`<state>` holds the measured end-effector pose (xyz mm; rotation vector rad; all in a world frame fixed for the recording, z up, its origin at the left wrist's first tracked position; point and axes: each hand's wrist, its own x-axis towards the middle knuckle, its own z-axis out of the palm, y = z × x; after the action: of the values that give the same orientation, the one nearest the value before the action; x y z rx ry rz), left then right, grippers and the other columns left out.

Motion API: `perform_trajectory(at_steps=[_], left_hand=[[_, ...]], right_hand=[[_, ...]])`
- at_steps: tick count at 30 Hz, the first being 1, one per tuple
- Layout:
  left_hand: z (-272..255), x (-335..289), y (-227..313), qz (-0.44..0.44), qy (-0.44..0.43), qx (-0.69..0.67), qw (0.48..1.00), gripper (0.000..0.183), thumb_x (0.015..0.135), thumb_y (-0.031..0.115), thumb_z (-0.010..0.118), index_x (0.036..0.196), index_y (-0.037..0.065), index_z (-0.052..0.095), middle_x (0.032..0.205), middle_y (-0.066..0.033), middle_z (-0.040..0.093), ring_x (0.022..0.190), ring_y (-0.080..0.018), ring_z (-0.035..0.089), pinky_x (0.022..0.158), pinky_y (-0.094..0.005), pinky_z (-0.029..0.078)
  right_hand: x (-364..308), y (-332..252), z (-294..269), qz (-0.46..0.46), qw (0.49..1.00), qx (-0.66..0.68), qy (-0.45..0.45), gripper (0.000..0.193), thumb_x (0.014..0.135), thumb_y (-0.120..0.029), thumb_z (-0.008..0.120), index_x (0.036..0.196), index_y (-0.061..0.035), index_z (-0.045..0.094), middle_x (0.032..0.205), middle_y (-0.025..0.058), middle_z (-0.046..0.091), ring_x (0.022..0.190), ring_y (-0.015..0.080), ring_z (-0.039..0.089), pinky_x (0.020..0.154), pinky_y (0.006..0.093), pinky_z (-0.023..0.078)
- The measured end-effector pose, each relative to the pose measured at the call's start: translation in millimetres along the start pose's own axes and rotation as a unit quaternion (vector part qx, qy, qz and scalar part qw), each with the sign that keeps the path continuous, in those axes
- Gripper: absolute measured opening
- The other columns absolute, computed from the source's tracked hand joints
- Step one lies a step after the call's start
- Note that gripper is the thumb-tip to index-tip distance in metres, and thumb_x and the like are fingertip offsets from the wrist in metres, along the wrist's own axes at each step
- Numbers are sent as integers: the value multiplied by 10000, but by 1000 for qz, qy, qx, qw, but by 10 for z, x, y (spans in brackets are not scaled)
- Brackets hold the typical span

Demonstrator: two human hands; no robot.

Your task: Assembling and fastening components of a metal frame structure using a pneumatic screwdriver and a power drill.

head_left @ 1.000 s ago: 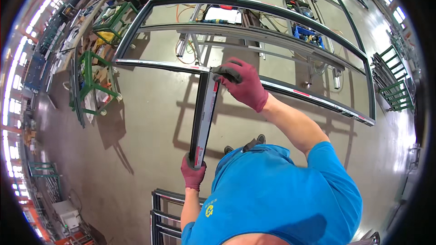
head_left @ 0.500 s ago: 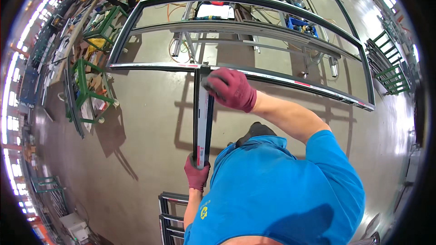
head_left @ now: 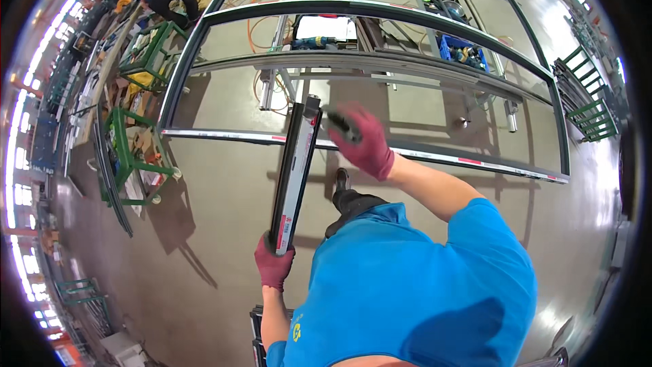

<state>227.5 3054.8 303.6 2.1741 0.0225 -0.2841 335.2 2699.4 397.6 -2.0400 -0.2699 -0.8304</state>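
The bar (head_left: 285,168) in the left hand (head_left: 274,265) looks like dull, dark metal, with a smooth, pale strip (head_left: 299,170) like plastic film along it. The glove (head_left: 276,274) on that hand looks like matt cloth. Beyond the right hand (head_left: 360,137), the big frame (head_left: 339,7) is smooth metal, a bit shiny, and the blue bin (head_left: 445,51) looks like plastic. Far left of the left hand, the green stand (head_left: 153,168) looks like painted metal. The floor (head_left: 224,224) below both hands is smooth and a little glossy. The shirt (head_left: 407,285) nearby is matt cloth.
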Motion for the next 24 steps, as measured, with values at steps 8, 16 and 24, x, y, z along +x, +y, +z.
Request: perform_trajectory(at_steps=[8, 16, 24], left_hand=[[-284, 1176, 714, -25, -51, 59, 997, 393, 702, 113, 765, 1065, 20, 646, 932, -174, 716, 850, -329, 728, 779, -396, 569], [-654, 2443, 916, 80, -93, 191, 974, 507, 677, 95, 778, 1164, 20, 657, 994, -176, 744, 933, -300, 748, 842, -369, 570], [-600, 4101, 1670, 243, -279, 415, 831, 639, 659, 274, 826, 1238, 75, 642, 1149, -202, 692, 1067, -416, 670, 940, -501, 551]], right_hand=[[892, 1072, 138, 67, 995, -80, 9, 323, 865, -115, 770, 1174, -60, 693, 1051, 160, 698, 879, 355, 694, 766, 395, 562], [1274, 2085, 123, 356, 923, 107, 99, 213, 875, -184, 744, 1048, -72, 692, 868, 134, 666, 757, 305, 634, 692, 386, 543], [1184, 1192, -333, 159, 938, -296, -86, 656, 815, -458, 793, 1288, -42, 610, 1217, 198, 648, 1069, 354, 662, 953, 446, 536]])
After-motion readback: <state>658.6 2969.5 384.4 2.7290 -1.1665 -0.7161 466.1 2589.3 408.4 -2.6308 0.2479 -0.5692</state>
